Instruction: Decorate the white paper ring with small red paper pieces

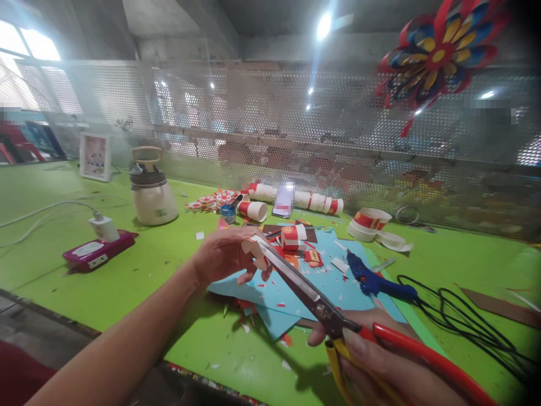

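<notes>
Held in my right hand (363,355) is a pair of scissors (298,282) with red handles and a strip of yellow wrapping. The blades point up and left, their tips against a piece of white paper cup (256,251). My left hand (230,254) grips that cup piece, its fingers curled round it. Beneath both hands lie light blue paper sheets (270,293) strewn with red and white snippets. Just beyond the blade tips is a cut red-and-white paper cup (292,237), and a loose red piece (313,258) lies nearby.
A blue glue gun (380,282) with a black cord lies at right. Cut cup rings (369,223), a row of stacked cups (321,202) and a phone (283,200) stand behind. Leftward are a beige flask (154,194), a purple power strip (100,250) and a picture frame (95,157).
</notes>
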A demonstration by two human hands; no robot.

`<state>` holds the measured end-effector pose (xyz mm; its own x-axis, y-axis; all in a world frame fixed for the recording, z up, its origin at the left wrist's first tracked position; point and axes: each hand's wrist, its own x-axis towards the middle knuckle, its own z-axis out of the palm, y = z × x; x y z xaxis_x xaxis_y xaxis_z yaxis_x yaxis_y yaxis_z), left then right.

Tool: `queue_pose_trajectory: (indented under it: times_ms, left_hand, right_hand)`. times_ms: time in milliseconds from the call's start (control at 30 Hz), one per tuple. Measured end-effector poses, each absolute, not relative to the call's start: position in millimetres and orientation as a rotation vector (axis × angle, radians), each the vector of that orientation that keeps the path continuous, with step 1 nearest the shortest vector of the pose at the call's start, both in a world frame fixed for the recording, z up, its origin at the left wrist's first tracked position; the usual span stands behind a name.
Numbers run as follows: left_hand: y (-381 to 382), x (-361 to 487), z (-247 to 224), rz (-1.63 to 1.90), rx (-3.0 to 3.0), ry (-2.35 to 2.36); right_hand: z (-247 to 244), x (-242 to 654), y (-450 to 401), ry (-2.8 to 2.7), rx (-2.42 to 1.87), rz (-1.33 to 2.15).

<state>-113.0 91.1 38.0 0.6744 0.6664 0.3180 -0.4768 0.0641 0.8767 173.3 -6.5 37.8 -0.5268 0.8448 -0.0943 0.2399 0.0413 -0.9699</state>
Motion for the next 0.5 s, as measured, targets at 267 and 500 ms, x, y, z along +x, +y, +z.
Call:
queue_pose_trajectory:
  times_ms: [267, 500]
  left_hand:
    - [92.2, -113.5, 36.2, 0.878, 1.233, 0.214]
    - [91.6, -112.2, 36.6, 0.868, 1.249, 0.235]
  right_hand:
    - [23.7, 176.8, -2.1, -1.753, -0.942, 1.748]
    - [25.3, 170.5, -2.2, -1.584, -0.835, 1.924]
